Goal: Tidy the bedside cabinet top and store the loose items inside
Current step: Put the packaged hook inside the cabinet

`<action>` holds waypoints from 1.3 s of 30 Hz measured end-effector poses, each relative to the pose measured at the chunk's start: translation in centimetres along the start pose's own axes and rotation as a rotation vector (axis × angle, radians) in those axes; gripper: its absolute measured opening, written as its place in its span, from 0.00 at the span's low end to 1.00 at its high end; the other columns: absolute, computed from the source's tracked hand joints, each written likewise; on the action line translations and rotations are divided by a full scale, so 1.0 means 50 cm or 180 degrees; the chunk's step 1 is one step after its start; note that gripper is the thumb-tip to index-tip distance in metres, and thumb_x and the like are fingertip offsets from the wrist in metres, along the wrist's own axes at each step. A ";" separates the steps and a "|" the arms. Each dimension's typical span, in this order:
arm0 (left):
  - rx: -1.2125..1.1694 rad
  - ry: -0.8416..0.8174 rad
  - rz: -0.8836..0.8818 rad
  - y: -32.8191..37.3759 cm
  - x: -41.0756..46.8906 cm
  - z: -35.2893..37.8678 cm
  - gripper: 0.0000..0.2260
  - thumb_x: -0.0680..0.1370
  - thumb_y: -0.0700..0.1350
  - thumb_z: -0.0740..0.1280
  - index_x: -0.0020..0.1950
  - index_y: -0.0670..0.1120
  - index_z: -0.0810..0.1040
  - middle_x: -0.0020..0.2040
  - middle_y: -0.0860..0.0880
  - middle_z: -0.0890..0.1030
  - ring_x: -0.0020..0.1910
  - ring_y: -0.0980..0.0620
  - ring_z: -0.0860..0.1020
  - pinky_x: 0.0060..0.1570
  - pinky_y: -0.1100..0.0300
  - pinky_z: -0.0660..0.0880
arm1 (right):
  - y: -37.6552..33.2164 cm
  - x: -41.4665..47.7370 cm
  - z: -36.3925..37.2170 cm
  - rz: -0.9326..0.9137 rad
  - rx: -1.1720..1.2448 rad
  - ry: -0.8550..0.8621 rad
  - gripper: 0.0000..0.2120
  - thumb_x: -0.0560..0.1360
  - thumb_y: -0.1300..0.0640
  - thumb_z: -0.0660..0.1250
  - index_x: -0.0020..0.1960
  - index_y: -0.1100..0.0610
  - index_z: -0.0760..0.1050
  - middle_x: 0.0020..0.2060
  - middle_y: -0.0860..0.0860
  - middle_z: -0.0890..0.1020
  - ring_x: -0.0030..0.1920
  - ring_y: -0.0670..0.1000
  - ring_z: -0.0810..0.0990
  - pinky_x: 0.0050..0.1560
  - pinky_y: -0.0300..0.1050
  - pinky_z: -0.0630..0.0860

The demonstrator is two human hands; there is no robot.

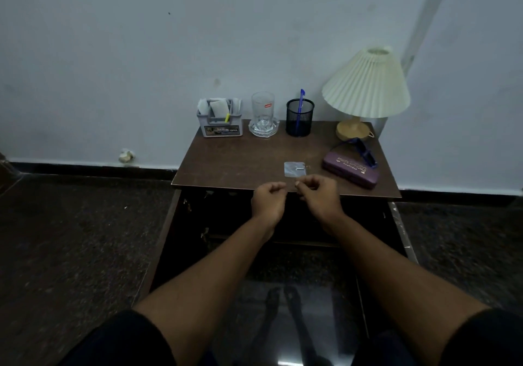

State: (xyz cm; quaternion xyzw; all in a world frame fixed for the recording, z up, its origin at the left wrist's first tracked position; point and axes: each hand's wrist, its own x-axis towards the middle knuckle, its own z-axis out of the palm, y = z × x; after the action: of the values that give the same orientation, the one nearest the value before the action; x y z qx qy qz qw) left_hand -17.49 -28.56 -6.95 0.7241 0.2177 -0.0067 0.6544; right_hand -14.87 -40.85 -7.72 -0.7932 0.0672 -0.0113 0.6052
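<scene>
The brown bedside cabinet top (226, 164) holds a small clear plastic packet (294, 169) near its front edge. A purple glasses case (351, 171) lies at the right with blue glasses (365, 152) resting on it. My left hand (268, 200) and my right hand (318, 194) hover side by side at the front edge, just in front of the packet. Both have curled fingers with thumb and forefinger pinched. Whether anything small sits between the fingers is too tiny to tell. The cabinet doors (167, 232) below stand open.
Along the back stand a grey organiser with papers (220, 119), a glass on a glass dish (263, 116), a black mesh pen cup with a blue pen (300, 118) and a cream pleated lamp (366, 85). The wall is right behind. Dark floor surrounds the cabinet.
</scene>
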 end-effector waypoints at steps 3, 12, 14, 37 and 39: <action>0.0256 0.0200 0.0263 0.025 0.023 0.026 0.10 0.79 0.40 0.67 0.59 0.43 0.83 0.55 0.47 0.85 0.56 0.49 0.83 0.63 0.52 0.78 | -0.003 0.038 -0.022 -0.0131 -0.0359 0.0342 0.07 0.76 0.61 0.71 0.53 0.61 0.84 0.47 0.53 0.86 0.51 0.52 0.84 0.57 0.48 0.80; 0.1180 0.0257 0.0573 0.055 0.110 0.061 0.12 0.77 0.39 0.67 0.59 0.41 0.83 0.54 0.46 0.85 0.53 0.50 0.82 0.50 0.65 0.71 | 0.005 0.123 -0.007 -0.0231 -0.1250 0.0351 0.10 0.75 0.58 0.72 0.54 0.61 0.83 0.49 0.57 0.86 0.53 0.57 0.83 0.56 0.47 0.78; 0.1211 0.0243 0.0621 0.051 0.122 0.069 0.13 0.77 0.39 0.68 0.61 0.40 0.83 0.57 0.44 0.85 0.56 0.48 0.83 0.51 0.66 0.71 | 0.005 0.135 0.000 -0.0214 -0.1396 0.0301 0.09 0.75 0.58 0.72 0.53 0.62 0.82 0.50 0.58 0.85 0.53 0.58 0.83 0.56 0.51 0.79; -0.0134 0.0128 -0.0206 0.024 0.054 0.030 0.12 0.75 0.35 0.69 0.57 0.42 0.83 0.49 0.44 0.87 0.47 0.50 0.85 0.52 0.56 0.83 | 0.000 0.030 -0.019 -0.0194 -0.0498 0.0056 0.04 0.75 0.61 0.72 0.46 0.59 0.86 0.41 0.55 0.87 0.43 0.53 0.86 0.48 0.53 0.83; -0.0234 -0.0032 -0.0268 0.018 0.035 0.018 0.09 0.75 0.35 0.69 0.54 0.42 0.84 0.46 0.45 0.87 0.43 0.51 0.85 0.44 0.60 0.83 | -0.003 0.010 -0.023 -0.0199 -0.0448 0.0059 0.04 0.75 0.61 0.72 0.47 0.60 0.85 0.42 0.56 0.87 0.44 0.54 0.86 0.48 0.52 0.83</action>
State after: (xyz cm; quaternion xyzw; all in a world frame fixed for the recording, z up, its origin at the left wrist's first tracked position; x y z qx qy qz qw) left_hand -15.34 -28.93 -6.72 0.6897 0.2448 -0.0297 0.6809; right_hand -14.49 -41.99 -7.31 -0.8354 0.0487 -0.0327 0.5466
